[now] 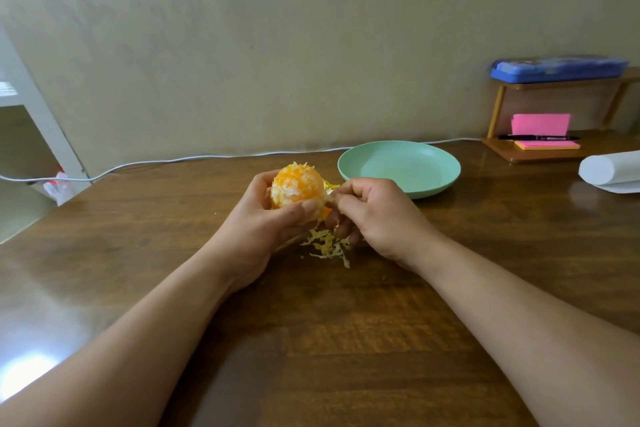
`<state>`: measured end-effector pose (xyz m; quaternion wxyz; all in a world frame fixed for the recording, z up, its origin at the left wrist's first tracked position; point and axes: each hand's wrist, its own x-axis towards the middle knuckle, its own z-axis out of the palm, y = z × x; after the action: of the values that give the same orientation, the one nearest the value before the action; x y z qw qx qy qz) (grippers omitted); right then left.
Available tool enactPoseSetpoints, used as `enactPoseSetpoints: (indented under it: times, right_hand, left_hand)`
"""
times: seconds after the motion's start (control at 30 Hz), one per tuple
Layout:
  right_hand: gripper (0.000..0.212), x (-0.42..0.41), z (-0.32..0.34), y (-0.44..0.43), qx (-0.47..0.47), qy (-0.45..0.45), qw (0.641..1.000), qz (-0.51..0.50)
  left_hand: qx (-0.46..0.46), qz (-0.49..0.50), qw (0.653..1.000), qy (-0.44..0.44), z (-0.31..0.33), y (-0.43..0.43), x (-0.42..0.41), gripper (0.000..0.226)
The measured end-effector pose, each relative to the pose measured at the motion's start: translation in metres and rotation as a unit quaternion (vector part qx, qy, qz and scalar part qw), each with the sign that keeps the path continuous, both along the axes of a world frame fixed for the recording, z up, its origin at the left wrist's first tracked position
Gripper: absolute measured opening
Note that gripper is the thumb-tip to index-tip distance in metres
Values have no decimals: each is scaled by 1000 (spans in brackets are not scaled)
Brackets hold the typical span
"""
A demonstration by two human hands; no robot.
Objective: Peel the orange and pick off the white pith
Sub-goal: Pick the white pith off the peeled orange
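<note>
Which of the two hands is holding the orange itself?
The left hand holds the orange, curled round the fruit from below. The right hand only pinches a pale strip at the orange's side.

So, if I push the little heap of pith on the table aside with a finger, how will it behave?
The pith heap is thin, curly shreds, so it is probably very light and floppy. It would likely scatter rather than slide as one piece. Being loose, separate strands on a glossy table, a few may stay behind.
</note>
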<state>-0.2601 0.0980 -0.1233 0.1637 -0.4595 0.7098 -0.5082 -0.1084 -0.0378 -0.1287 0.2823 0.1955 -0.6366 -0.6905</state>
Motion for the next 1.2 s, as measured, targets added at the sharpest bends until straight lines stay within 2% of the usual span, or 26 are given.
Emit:
enactPoseSetpoints:
  times: [0.07,0.17,0.37,0.5,0.67,0.83,1.03,1.2]
  right_hand:
    - [22,1,0,0,4,1,1000,13]
    - [27,2,0,0,20,57,998,8]
    - [14,2,2,0,31,83,996,-8]
    - [10,2,1,-1,20,85,996,-7]
    - [6,2,-1,0,-10,83,996,-19]
    - [7,0,-1,0,-49,-9,999,21]
    - [8,-1,3,3,-71,-95,991,70]
    - [10,0,6,6,-72,-118,987,85]
  left_hand:
    - [-4,0,1000,-2,0,-1,1,89]
    - [-28,-5,1000,-10,1,-1,3,86]
    - [-129,25,990,-47,2,2,4,93]
    - [-140,29,988,-52,2,3,4,90]
    - [-59,0,998,-18,2,3,3,86]
    - [79,-53,995,22,4,-5,4,73]
    - [109,-94,989,31,3,-10,7,63]
    - [138,-119,983,37,2,-14,9,61]
